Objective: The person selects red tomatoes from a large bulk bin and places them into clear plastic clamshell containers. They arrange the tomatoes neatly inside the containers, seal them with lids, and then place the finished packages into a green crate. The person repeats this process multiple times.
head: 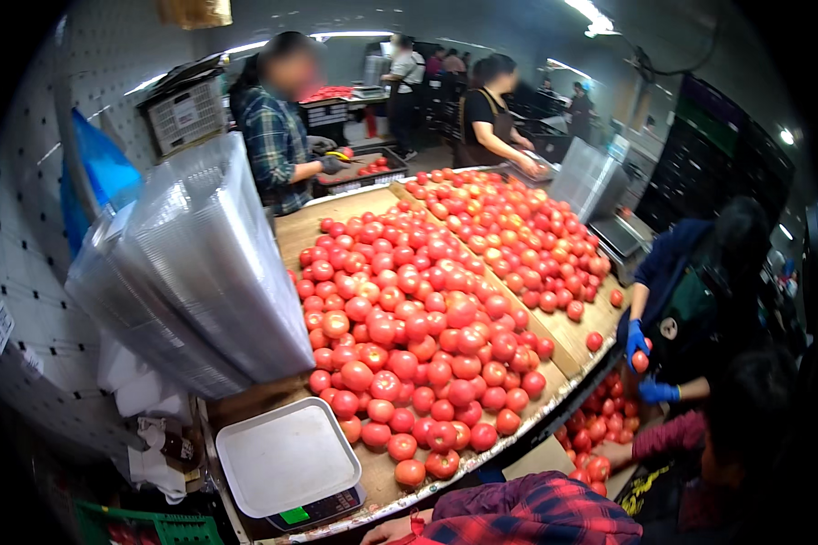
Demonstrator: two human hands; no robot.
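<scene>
At the bottom edge, my right hand point(390, 531) shows only in part, below the near rim of the sorting table point(443, 485). A red band lies at its wrist and a plaid sleeve point(552, 514) runs off to the right. The frame cuts off its fingers, so its grip is hidden. My left hand is out of view. Closest to the visible hand is a digital scale point(320, 507) with a pale grey tray point(286, 456) on top, bearing nothing. Beyond it, a broad heap of red tomatoes point(395, 327) covers much of the wooden tabletop.
Tall stacks of clear plastic containers point(198, 272) stand left. A wooden divider point(518, 306) separates a second tomato heap point(511, 238). At right, a co-worker's blue-gloved hand point(635, 340) holds a tomato; another person's hand point(613, 453) reaches into boxed tomatoes point(596, 429). A green crate point(177, 528) sits lower left.
</scene>
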